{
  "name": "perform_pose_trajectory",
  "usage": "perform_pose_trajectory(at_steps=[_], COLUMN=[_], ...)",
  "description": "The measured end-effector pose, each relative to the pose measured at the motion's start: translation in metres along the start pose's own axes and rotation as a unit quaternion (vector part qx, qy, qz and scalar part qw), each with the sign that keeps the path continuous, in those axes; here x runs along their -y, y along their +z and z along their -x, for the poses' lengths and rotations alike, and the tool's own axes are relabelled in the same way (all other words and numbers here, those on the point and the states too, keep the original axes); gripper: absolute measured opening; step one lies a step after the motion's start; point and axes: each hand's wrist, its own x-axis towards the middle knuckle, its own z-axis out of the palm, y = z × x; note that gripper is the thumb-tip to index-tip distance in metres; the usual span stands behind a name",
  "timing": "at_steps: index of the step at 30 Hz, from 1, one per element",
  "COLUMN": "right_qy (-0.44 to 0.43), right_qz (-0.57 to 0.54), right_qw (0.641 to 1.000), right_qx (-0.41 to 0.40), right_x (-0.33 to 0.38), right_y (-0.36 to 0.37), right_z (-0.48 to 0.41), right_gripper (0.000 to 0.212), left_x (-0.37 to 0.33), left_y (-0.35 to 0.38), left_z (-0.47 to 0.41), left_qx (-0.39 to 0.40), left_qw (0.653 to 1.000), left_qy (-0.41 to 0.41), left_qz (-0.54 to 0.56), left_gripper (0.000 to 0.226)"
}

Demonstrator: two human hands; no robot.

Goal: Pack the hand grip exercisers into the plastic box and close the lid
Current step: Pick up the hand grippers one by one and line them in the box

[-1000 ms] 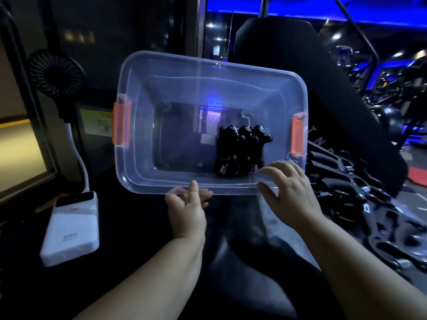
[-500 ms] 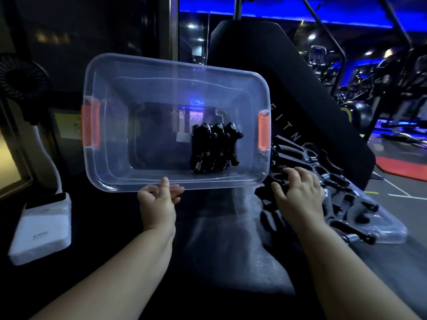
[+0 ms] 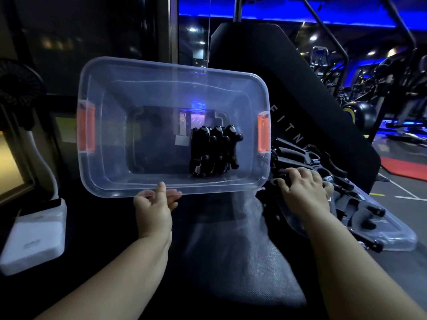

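Observation:
A clear plastic box (image 3: 115, 179) with orange side latches is tilted toward me. My left hand (image 3: 155, 213) grips its near rim, thumb on top. Inside, at the right of the bottom, a small row of black hand grip exercisers (image 3: 213, 151) with metal springs stands packed together. To the right of the box, a pile of black hand grip exercisers (image 3: 351, 197) lies on the clear lid (image 3: 397, 239). My right hand (image 3: 302, 192) rests palm down on that pile, fingers curled over one exerciser; whether it grips it is unclear.
A white power bank (image 3: 34, 236) lies at the left with a small black fan (image 3: 18, 88) on a white stalk above it. A black padded gym bench back (image 3: 288, 93) rises behind the box. Gym machines stand at the far right.
My right hand left the box's near rim and moved right onto the pile on the lid. My left hand kept hold of the box. The camera turned right.

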Motion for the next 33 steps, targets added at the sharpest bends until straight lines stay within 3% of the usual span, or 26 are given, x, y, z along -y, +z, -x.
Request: perform_pose_trajectory(at_steps=[5, 15, 21, 26, 33], right_qy=[-0.007, -0.027, -0.075, -0.117, -0.088], right_qz=[-0.006, 0.019, -0.041, -0.048, -0.029], right_qw=[1.000, 0.999, 0.993, 0.984, 0.994], right_qx=[-0.001, 0.011, -0.077, -0.123, -0.051], right_x=[0.000, 0.001, 0.003, 0.001, -0.003], right_y=[-0.001, -0.001, -0.004, -0.003, -0.002], right_z=[0.002, 0.002, 0.006, 0.012, 0.017], right_gripper=[0.039, 0.039, 0.028, 0.027, 0.038], left_x=[0.001, 0.000, 0.001, 0.002, 0.001], left_y=[0.000, 0.001, 0.000, -0.001, 0.000], left_z=[-0.001, 0.002, 0.000, 0.000, 0.001], left_qx=[-0.003, -0.011, -0.010, -0.007, -0.006], left_qw=[1.000, 1.000, 1.000, 1.000, 1.000], left_qy=[0.002, -0.006, -0.002, -0.015, -0.005], left_qz=[-0.005, 0.014, 0.007, 0.003, 0.011], left_gripper=[0.040, 0.021, 0.019, 0.039, 0.034])
